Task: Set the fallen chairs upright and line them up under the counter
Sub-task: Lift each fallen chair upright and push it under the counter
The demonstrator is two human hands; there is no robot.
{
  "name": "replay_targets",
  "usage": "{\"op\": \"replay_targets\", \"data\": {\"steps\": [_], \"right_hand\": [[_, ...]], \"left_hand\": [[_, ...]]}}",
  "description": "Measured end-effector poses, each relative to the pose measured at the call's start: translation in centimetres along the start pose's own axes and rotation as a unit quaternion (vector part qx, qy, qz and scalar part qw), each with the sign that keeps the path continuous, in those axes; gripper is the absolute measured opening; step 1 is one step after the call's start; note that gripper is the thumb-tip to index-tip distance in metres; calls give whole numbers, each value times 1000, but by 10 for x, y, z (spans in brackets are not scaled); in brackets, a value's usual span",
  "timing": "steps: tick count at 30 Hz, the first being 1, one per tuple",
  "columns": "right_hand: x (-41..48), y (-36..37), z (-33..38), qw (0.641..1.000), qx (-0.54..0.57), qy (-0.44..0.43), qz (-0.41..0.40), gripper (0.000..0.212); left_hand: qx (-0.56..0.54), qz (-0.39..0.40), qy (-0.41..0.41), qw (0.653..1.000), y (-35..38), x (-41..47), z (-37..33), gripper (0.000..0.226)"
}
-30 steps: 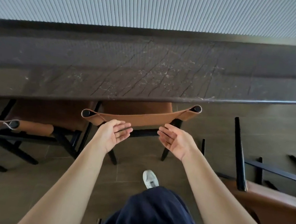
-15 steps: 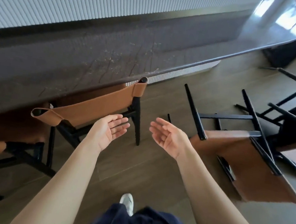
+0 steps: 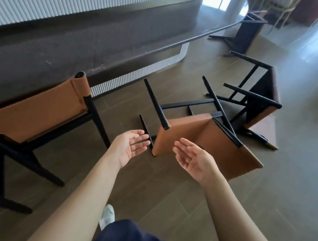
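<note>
Head view: both hands, left (image 3: pixel 130 147) and right (image 3: pixel 194 161), spread open, empty, above fallen chair (image 3: pixel 202 140)

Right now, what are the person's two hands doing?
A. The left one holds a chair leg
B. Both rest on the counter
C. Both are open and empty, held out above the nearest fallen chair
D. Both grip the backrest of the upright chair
C: the left hand and right hand are open, palms facing each other, holding nothing, reaching toward the nearest fallen chair, which lies on the floor with its legs in the air.
</note>
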State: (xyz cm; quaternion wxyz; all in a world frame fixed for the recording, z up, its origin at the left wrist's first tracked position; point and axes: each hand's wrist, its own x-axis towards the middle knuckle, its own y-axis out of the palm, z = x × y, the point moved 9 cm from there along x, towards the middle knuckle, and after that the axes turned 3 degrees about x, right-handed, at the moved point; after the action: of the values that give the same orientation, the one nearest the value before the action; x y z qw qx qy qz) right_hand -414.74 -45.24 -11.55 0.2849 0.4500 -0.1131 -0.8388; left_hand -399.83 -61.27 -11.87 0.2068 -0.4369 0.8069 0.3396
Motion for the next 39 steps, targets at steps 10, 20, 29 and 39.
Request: {"op": "replay_targets", "data": {"steps": [10,20,29,39], "right_hand": [[-44,-149,52,994,84,-46,-50,36],[-35,-230,114,980,139,-89,-109,33],[-1,-276,206,970,158,-98,-155,33],[58,-300,290,973,177,-78,-124,30]], "left_hand": [[60,91,-15,994,148,-7,74,26],[136,152,-29,978,265,36,99,26],[160,186,-49,968,372,98,104,25],[168,162,-33,972,452,150,98,24]]}}
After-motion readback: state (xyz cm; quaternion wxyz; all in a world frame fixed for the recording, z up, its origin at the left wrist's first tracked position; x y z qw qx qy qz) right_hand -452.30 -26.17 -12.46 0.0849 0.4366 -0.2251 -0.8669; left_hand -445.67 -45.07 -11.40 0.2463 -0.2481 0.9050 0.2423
